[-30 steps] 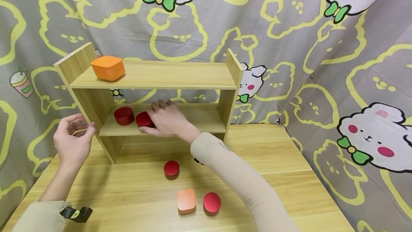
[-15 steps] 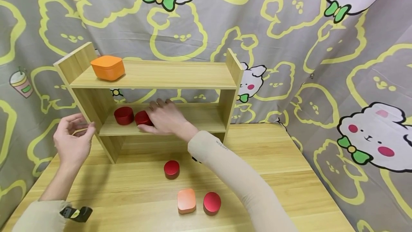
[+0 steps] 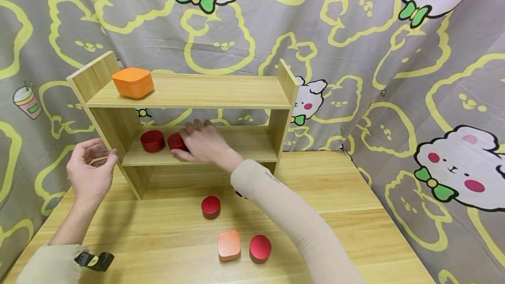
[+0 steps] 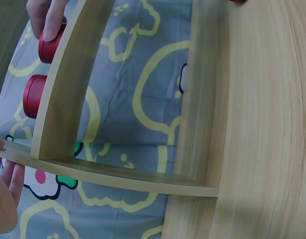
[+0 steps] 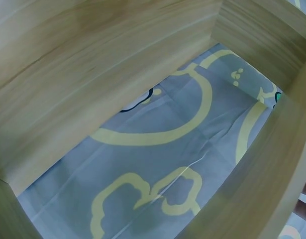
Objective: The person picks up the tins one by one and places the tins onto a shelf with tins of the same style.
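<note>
On the middle board of a small wooden shelf [image 3: 213,91], my right hand [image 3: 207,143] holds a red round tin [image 3: 176,142] from its right side. A second red round tin [image 3: 152,141] stands just left of it, with a narrow gap between them. The left wrist view shows fingers of the right hand [image 4: 51,20] against the held tin [image 4: 49,49]. My left hand [image 3: 90,168] grips the shelf's left side panel, its thumb on one side and its fingers on the other [image 4: 6,189]. In the right wrist view, only shelf boards and curtain show clearly.
An orange square tin [image 3: 133,83] sits at the left of the top board. On the table [image 3: 323,214] before the shelf are a red round tin [image 3: 211,207], a light orange square tin [image 3: 229,246] and another red round tin [image 3: 260,249]. A patterned curtain [image 3: 355,65] hangs behind.
The red tin in my right hand has shifted slightly back on the middle board. My left hand still grips the side panel, and the other tins are unmoved.
</note>
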